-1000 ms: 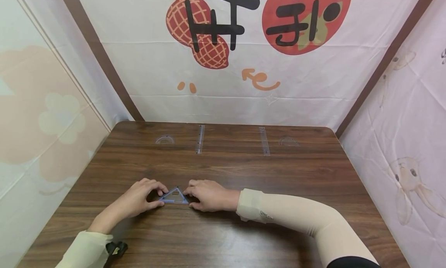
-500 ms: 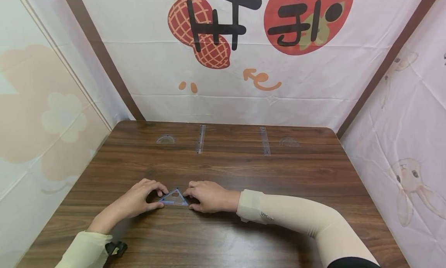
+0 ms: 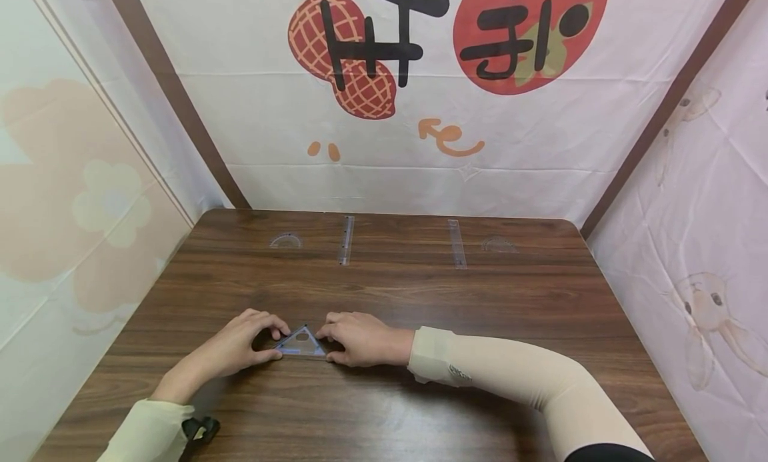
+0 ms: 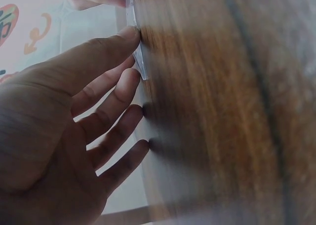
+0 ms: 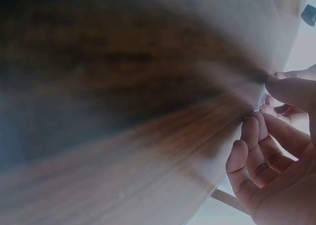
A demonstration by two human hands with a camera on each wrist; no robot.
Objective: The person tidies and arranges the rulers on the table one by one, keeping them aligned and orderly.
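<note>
A clear triangular set square (image 3: 302,349) with bluish edges and a hole in its middle lies on the wooden table. From its left side my left hand (image 3: 243,342) pinches one corner, thumb at the near edge and fingers curved behind. My right hand (image 3: 360,339) pinches the opposite corner between thumb and bent forefinger. Seen edge-on in the left wrist view, the thin set square (image 4: 141,62) runs under my left thumb, and the other fingertips touch the tabletop. In the right wrist view my right hand (image 5: 281,165) hides most of it.
Towards the back of the brown table (image 3: 396,409) lie a clear protractor (image 3: 286,241) and a clear ruler (image 3: 345,241) on the left, with another ruler (image 3: 457,245) and protractor (image 3: 499,246) on the right. Printed cloth walls (image 3: 384,182) stand around the table's back and sides.
The set square has shifted very slightly towards me. Both hands keep their grip at its corners and have hardly moved.
</note>
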